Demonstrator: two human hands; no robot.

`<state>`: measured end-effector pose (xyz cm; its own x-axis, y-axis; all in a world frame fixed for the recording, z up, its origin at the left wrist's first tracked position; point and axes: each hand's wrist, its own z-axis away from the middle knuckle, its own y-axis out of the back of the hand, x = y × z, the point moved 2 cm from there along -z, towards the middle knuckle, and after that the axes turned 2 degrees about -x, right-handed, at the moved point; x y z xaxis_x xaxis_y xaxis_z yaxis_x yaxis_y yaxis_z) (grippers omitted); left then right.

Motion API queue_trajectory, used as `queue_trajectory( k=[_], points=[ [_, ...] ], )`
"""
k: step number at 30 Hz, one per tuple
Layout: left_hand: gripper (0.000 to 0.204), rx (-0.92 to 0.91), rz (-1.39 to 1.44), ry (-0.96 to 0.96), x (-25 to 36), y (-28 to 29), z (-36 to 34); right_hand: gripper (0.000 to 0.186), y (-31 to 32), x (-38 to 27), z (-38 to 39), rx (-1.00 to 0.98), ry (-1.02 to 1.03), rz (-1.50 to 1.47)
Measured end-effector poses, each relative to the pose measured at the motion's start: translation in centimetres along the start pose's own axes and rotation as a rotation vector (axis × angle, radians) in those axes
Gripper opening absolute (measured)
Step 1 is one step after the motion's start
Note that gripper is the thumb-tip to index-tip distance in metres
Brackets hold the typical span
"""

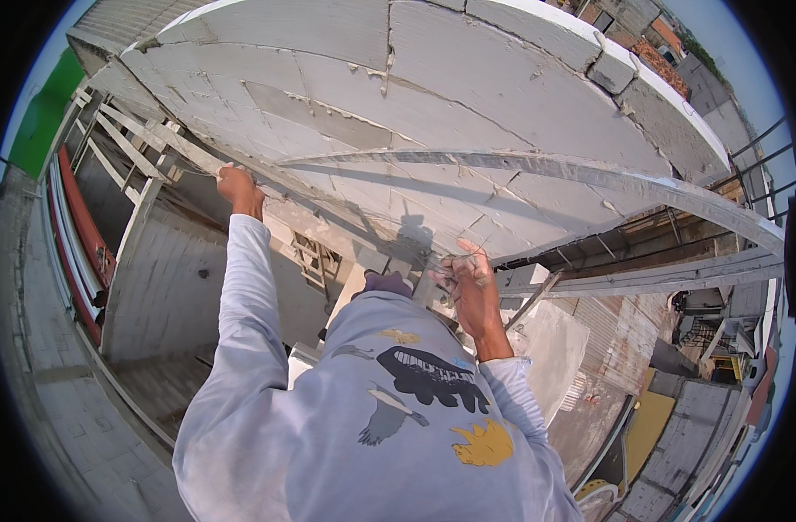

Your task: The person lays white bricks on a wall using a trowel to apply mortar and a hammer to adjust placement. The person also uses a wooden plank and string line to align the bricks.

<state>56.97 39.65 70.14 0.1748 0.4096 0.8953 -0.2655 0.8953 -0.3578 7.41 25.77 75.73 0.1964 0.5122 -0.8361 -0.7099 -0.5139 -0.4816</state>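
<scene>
My left hand [239,188] is closed in a fist at the end of a pale wooden plank [193,155] that runs along the foot of the block wall; what lies inside the fist is hidden. In front of my chest, to the right, my right hand [467,283] has its fingers curled and smudged with grey. A thin string [485,250] shows at its fingertips. Both hands are near a wall of large pale blocks [502,78] with grey mortar joints.
A long grey metal bar [537,163] crosses in front of the wall toward the right. Timber framing [128,139] stands at the left, by red and white sheets [80,235]. Far below on the right are rusty corrugated roofing [615,335] and a yellow panel [648,426].
</scene>
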Motion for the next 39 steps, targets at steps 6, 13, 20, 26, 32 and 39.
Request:
queue_trajectory(
  k=[6, 13, 20, 26, 32, 39],
  points=[
    [0.026, -0.027, -0.047, -0.059, 0.9, 1.0, 1.1, 0.044, -1.2, -1.4, 2.9, 0.016, -0.136, -0.585],
    [0.032, -0.073, -0.009, -0.074, 1.4, 1.1, -0.5, 0.031, 1.0, 0.0, 2.7, 0.05, -0.175, 0.099],
    [0.032, 0.086, -0.053, -0.352, 7.3, 3.2, -10.6, 0.039, 11.1, -5.3, 3.3, 0.265, -0.063, 0.791],
    [0.043, -0.153, -0.477, -0.885, 15.0, 1.8, -5.3, 0.029, 16.0, -8.9, 5.5, 0.465, -0.026, 0.89],
    [0.042, -0.862, -1.052, -0.911, 6.7, 0.0, 4.8, 0.023, 15.7, -6.9, 5.3, 0.475, 0.151, 1.072],
    [0.036, -1.232, -1.28, -0.764, 1.8, 2.2, 10.3, 0.033, -1.6, -7.7, -3.9, 0.041, 0.638, 1.287]
  ],
)
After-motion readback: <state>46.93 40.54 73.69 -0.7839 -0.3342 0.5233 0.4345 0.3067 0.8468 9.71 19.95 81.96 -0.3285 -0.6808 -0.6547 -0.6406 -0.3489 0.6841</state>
